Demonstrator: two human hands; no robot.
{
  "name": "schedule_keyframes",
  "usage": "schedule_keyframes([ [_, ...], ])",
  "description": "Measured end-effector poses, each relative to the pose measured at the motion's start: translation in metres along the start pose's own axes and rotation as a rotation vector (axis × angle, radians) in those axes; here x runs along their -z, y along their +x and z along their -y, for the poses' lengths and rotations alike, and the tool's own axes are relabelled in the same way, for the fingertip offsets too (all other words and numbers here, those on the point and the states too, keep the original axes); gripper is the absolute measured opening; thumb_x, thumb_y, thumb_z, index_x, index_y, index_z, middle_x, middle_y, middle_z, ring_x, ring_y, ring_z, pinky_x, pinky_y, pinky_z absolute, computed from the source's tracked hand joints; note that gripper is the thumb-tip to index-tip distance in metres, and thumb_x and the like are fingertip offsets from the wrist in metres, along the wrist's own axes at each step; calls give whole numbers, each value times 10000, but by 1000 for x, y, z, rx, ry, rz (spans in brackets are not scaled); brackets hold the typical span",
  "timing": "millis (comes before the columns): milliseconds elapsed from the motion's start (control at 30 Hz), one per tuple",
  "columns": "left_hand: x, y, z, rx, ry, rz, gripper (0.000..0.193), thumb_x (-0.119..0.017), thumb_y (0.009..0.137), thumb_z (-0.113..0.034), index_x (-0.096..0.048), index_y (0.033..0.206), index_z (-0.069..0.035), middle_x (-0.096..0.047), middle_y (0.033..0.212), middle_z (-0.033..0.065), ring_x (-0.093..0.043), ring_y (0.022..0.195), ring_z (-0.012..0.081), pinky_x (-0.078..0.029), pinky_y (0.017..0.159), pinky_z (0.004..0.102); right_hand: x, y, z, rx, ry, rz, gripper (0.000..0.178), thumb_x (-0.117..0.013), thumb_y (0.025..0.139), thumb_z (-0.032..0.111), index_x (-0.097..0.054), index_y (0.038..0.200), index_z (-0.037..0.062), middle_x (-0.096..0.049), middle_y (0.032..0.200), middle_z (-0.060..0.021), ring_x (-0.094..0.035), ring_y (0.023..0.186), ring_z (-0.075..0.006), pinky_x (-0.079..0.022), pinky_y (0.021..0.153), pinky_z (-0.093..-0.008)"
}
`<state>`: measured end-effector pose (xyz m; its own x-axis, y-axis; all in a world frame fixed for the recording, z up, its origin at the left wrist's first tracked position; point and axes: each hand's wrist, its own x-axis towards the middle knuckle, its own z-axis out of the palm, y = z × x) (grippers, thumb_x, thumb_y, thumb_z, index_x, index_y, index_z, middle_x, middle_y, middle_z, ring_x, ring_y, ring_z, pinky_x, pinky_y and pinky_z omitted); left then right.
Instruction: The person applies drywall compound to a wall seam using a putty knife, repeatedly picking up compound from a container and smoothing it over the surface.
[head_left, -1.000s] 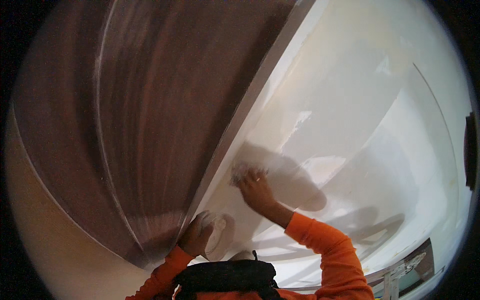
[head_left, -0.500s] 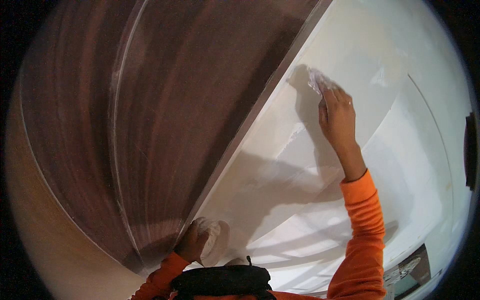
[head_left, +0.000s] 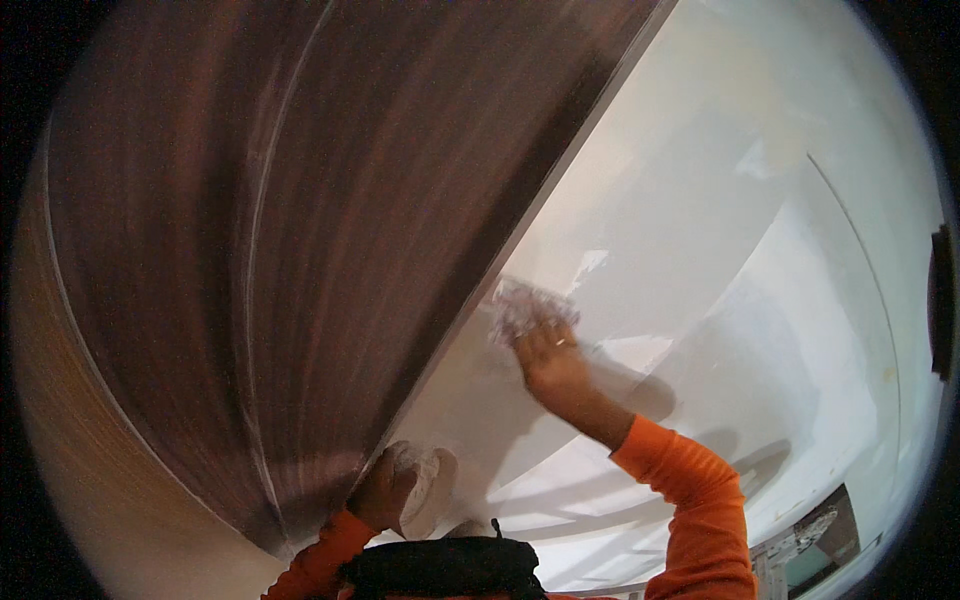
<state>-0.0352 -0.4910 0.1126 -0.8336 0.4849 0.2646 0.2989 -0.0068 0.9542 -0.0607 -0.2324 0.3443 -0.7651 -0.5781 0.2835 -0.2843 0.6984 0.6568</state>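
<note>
With my right hand [head_left: 550, 355] I press a crumpled, whitish-purple rag [head_left: 525, 305] against the white wall [head_left: 690, 240], close to the long edge of a dark brown wood-grained panel [head_left: 330, 230]. The rag is blurred by motion. Low in the view, beside the panel's lower end, my left hand [head_left: 380, 492] is closed round the side of a pale round tub [head_left: 420, 495]. White residue coats its rim. What the tub holds cannot be made out.
A lighter brown surface [head_left: 90, 440] lies beyond the panel on the left. A thin dark line [head_left: 860, 225] runs along the wall at right. A dark opening with items [head_left: 820, 540] shows at lower right, and a black bag [head_left: 440, 567] at my front.
My right hand has swept down and left along the wall with the rag, toward the panel's edge. My left hand stays in nearly the same place with the tub.
</note>
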Motion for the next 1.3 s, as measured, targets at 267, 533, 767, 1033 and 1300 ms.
schedule_keyframes([
  [267, -1, 0, -6, 5, 18, 7, 610, -461, 968, -406, -388, 1350, 64, -462, 1342, 294, -456, 1258, 411, -323, 1081, 437, 174, 107, -209, -345, -755, -408, 459, -443, 891, 68, -497, 1346, 76, -504, 1369, -179, -428, 1321, -337, -299, 1098, -537],
  [533, -3, 1, -2, -104, 31, -45, 574, -451, 978, -392, -410, 1336, 56, -496, 1301, 296, -486, 1220, 424, -348, 1062, 440, 181, 135, -236, -252, -711, -428, 405, -465, 882, 100, -541, 1277, 51, -569, 1270, -182, -487, 1251, -340, -361, 1052, -498],
  [767, -3, 1, 13, -126, 89, -60, 532, -482, 967, -336, -439, 1318, 61, -502, 1294, 295, -496, 1209, 419, -350, 1060, 443, 35, 68, -87, -150, -317, -327, 488, -527, 869, 137, -483, 1337, 8, -473, 1361, -243, -346, 1349, -416, -250, 1101, -602],
  [1033, -3, 3, 2, -30, -13, 10, 527, -488, 957, -301, -418, 1334, 60, -502, 1300, 295, -509, 1207, 400, -361, 1057, 436, -66, -37, 76, 94, 97, 161, 472, -508, 877, 124, -479, 1336, 18, -417, 1423, -231, -344, 1362, -405, -227, 1120, -580],
  [1300, 4, -5, -11, -26, 68, -36, 508, -493, 956, -284, -422, 1323, 60, -494, 1308, 288, -497, 1216, 408, -363, 1054, 438, 123, 64, -130, -170, -438, -519, 418, -572, 812, 74, -547, 1228, 44, -579, 1169, -194, -523, 1149, -342, -382, 973, -520],
])
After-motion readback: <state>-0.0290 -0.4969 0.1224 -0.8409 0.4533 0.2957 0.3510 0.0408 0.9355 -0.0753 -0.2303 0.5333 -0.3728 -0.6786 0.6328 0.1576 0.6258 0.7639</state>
